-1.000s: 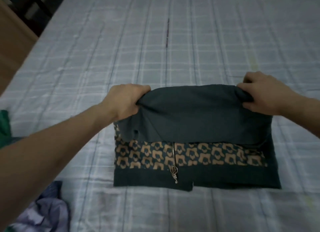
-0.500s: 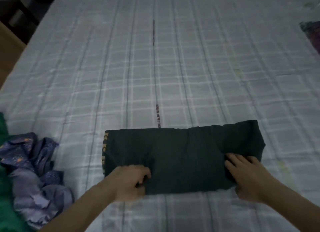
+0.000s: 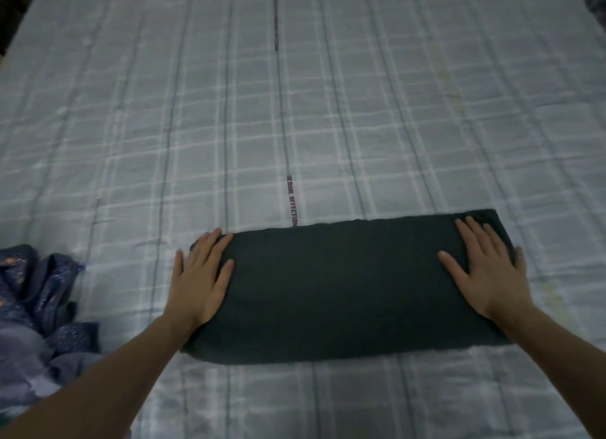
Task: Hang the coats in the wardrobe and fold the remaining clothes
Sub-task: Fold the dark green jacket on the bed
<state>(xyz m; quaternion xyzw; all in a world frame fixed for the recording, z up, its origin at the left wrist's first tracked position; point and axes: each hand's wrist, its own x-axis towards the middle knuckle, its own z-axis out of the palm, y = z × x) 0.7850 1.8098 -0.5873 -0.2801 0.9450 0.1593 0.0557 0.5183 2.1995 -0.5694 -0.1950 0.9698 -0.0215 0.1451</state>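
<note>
- Head view: a dark folded garment (image 3: 344,287) lies as a wide band on the checked bedsheet (image 3: 328,110), near its front edge.
- The left hand (image 3: 200,274) and right hand (image 3: 485,268) lie flat on its two ends, fingers straight, gripping nothing (apparently pressing the fold flat).
- A crumpled blue garment (image 3: 36,307) waits at the left, unfolded.
- Against half a second ago: both hands have gone from the near edge, the left curled, to flat on the ends.

One folded dark garment (image 3: 344,291), one crumpled blue garment (image 3: 39,307) (left edge), two hands
</note>
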